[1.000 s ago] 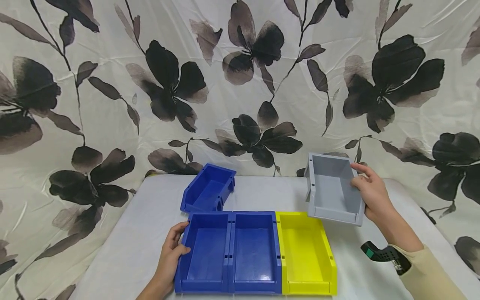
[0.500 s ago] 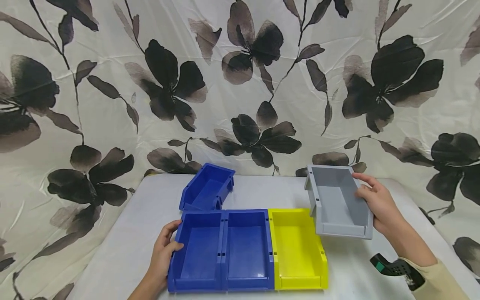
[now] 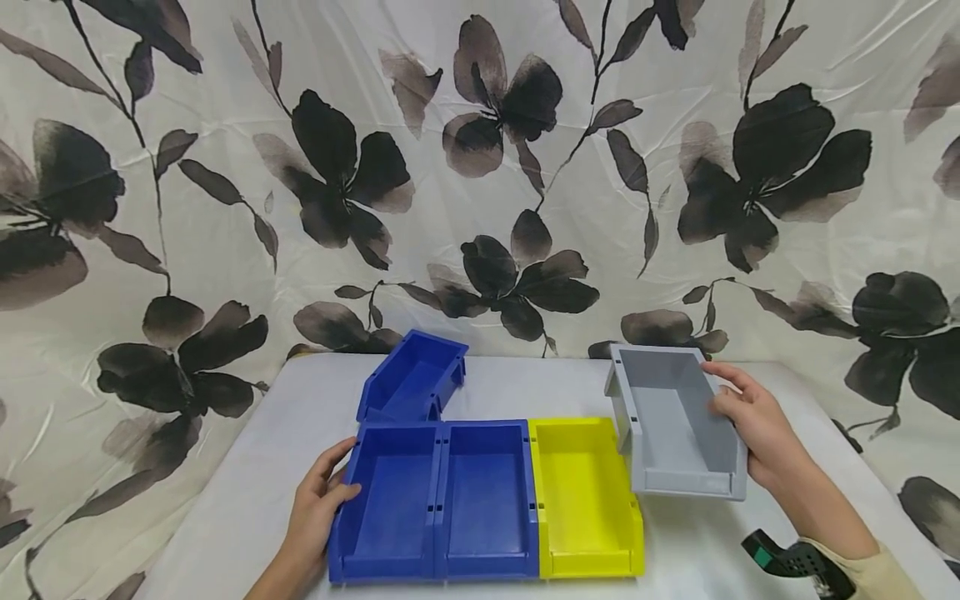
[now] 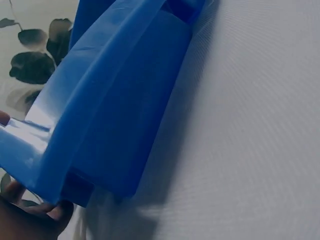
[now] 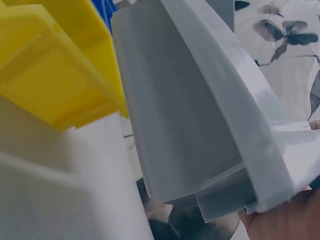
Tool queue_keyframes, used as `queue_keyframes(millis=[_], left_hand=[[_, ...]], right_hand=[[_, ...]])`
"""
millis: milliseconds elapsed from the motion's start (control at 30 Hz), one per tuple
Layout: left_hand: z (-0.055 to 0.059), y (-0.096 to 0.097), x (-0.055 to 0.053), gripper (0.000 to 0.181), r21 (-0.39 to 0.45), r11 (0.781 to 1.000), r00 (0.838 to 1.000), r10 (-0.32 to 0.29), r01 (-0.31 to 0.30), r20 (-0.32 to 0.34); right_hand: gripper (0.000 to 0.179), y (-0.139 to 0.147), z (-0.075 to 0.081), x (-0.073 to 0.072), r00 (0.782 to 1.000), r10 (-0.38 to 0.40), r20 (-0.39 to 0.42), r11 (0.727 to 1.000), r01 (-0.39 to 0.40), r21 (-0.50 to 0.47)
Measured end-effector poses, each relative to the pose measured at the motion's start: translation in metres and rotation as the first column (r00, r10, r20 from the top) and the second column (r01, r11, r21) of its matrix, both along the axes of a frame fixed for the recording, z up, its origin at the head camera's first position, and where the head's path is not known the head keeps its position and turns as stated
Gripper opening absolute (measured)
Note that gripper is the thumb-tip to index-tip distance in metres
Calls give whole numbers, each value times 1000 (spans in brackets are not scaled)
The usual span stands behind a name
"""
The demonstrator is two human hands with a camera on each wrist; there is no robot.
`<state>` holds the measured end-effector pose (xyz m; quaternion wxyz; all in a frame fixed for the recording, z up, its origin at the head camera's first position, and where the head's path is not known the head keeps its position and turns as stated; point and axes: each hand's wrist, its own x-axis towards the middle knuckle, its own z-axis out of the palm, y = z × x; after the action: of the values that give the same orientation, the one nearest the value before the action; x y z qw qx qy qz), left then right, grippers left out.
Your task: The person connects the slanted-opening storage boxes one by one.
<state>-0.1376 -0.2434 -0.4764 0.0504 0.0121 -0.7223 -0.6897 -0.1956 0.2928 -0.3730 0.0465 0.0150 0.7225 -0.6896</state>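
Note:
My right hand grips the right side wall of a grey storage bin, thumb inside and fingers outside. The grey bin is tilted and raised beside the yellow bin, overlapping its right rim in the head view. Two blue bins stand joined side by side, with the yellow bin at their right. My left hand holds the left wall of the leftmost blue bin, thumb at the rim. In the left wrist view that blue bin shows its outer wall.
Behind the row, another blue bin lies at an angle near the back of the white-covered table. A flower-printed cloth hangs behind the table. A black band sits on the right wrist.
My right hand has lowered the grey bin toward the table's front, beside the yellow bin. The joined blue and yellow bins have shifted slightly left with my left hand still on them.

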Motion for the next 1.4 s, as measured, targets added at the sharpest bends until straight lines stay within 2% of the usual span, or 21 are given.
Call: queue_keyframes(millis=[133,200,300,400,633,867,1067,1400], left_hand=[[8,1,3,54,-74,997,999,20,-17,38],[13,4,3,53,-105,994,996,29,-21,81],[16,8,2,56,-127,992,988,24,-5,151],[16,10,2,59,-135,991,984,12,12,178],[12,8,0,58,-144,989,990,-11,32,143],[13,9,1,58,-168,985,990,-12,36,140],[13,11,1,57,-172,984,990,-16,41,141],[7,9,2,57,-138,990,990,5,14,141]], right_hand=[[57,5,-5,6,1000,1,5,1000,-2,3],[59,8,-8,9,1000,3,6,1000,-3,-4],[61,13,-13,12,1000,14,8,1000,-14,-12],[62,15,-17,14,1000,25,19,999,-24,-41],[62,21,-26,21,998,25,50,999,-23,-43],[61,24,-33,27,997,24,79,998,-19,-67],[63,23,-37,32,993,12,120,999,-6,-44],[64,22,-39,32,998,15,56,998,-11,-55]])
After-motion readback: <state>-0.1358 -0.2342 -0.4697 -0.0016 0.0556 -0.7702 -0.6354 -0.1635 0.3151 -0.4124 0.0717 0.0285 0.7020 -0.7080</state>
